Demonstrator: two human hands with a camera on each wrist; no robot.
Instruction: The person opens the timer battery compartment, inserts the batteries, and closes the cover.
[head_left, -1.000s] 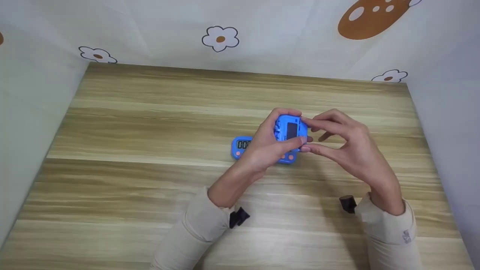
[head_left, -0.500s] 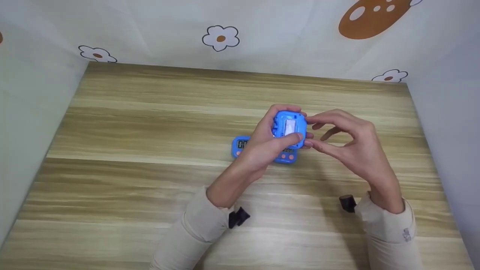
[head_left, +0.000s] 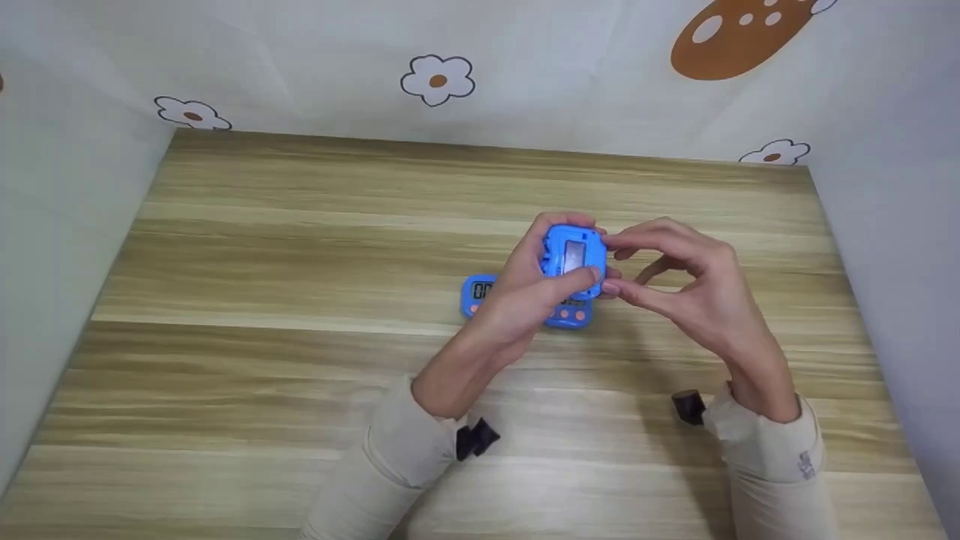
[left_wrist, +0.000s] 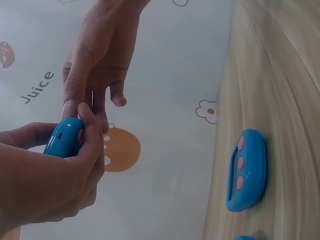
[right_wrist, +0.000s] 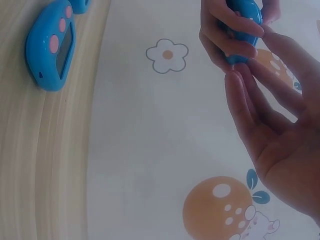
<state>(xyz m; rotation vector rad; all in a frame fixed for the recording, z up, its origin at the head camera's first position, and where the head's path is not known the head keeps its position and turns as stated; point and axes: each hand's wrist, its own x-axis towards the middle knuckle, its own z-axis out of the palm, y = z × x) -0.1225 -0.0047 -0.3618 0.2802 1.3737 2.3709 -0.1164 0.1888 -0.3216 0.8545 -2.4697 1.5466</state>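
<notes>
My left hand point(head_left: 529, 289) grips a blue digital timer point(head_left: 589, 259) above the table, its back and a rectangular label or recess turned up. The thumb lies across that back, and the other fingers curl round the far side and underneath. From the right, my right hand point(head_left: 694, 277) holds the timer's right end between thumb and fingertips. In the right wrist view, pink buttons on the held timer point(right_wrist: 245, 37) show partly between the left fingers. Below, two more blue timers lie face up: the left timer point(head_left: 475, 290) and the right timer point(head_left: 574, 319), both partly hidden by the left hand.
The wood-grain table point(head_left: 300, 225) reaches a pale patterned backdrop point(head_left: 322, 60) behind and plain pale side walls. Black wrist mounts stick out from both sleeves, the left mount point(head_left: 476, 439) and the right mount point(head_left: 688, 406).
The held timer rose slightly from the first frame and has shifted a little left in the last half second. The glare on its label brightened, then dimmed. Both hands keep their hold.
</notes>
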